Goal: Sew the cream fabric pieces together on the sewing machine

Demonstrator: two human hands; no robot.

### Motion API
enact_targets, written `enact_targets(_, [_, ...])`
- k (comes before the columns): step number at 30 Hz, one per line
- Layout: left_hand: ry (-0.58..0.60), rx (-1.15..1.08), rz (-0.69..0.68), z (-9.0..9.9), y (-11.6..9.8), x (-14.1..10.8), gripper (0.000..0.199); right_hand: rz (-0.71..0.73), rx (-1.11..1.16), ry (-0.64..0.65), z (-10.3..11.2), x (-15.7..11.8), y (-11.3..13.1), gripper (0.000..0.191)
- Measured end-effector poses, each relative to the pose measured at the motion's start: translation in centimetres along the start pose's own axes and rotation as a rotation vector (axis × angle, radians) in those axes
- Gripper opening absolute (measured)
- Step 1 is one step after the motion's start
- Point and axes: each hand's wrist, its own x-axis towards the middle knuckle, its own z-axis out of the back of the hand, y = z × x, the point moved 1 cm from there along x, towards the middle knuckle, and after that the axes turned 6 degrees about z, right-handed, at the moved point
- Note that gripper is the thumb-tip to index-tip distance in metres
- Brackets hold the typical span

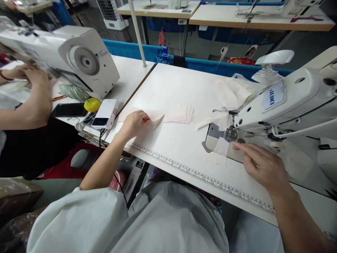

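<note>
My left hand (135, 123) is closed at the edge of a pale pink fabric piece (157, 116) lying on the white table (168, 140). To its right lies a small stack of pale pink pieces (181, 115). My right hand (263, 165) is beside the needle area of a white sewing machine (295, 98), its index finger stretched toward a small white piece (222, 147) on the metal plate. Its other fingers are curled loosely, with nothing visible in them. A cream strip (214, 120) lies at the presser foot.
Crumpled pale fabric (231, 92) lies behind the machine's foot. At left are a power bank (105, 113), a yellow fruit (92, 104), a dark phone (68, 109) and another sewing machine (79, 56), where another person's arm (34, 98) rests. A printed ruler runs along the front edge.
</note>
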Motion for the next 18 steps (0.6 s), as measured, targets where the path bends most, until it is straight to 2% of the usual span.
enact_targets(3, [0.071,-0.191,0.104,1.0,-0.5,0.0,0.016,-0.047,-0.008,0.025,0.1,0.0,0.0,0.046])
enact_targets(6, [0.148,-0.318,0.098,0.7,-2.2,-1.6,0.024,-0.053,-0.005,0.044,0.2,-0.2,-0.1,0.043])
enact_targets(8, [0.185,-0.344,-0.005,-0.4,-3.7,-3.3,0.027,-0.052,-0.001,0.045,0.2,-0.3,-0.2,0.043])
enact_targets(10, [0.167,-0.334,-0.196,-2.1,-5.2,-5.5,0.026,-0.067,-0.005,0.037,0.1,-0.4,-0.2,0.044])
enact_targets(13, [0.056,-0.176,-0.469,-4.5,-6.5,-8.7,0.028,-0.081,-0.006,0.027,0.1,-0.5,-0.3,0.043])
enact_targets(15, [0.033,-0.020,-0.535,-5.7,-6.7,-10.4,0.035,-0.077,-0.007,0.020,0.2,-0.5,-0.3,0.042])
enact_targets(18, [0.012,0.160,-0.520,-6.5,-6.9,-12.4,0.048,-0.053,-0.021,0.018,0.3,-0.4,-0.2,0.042])
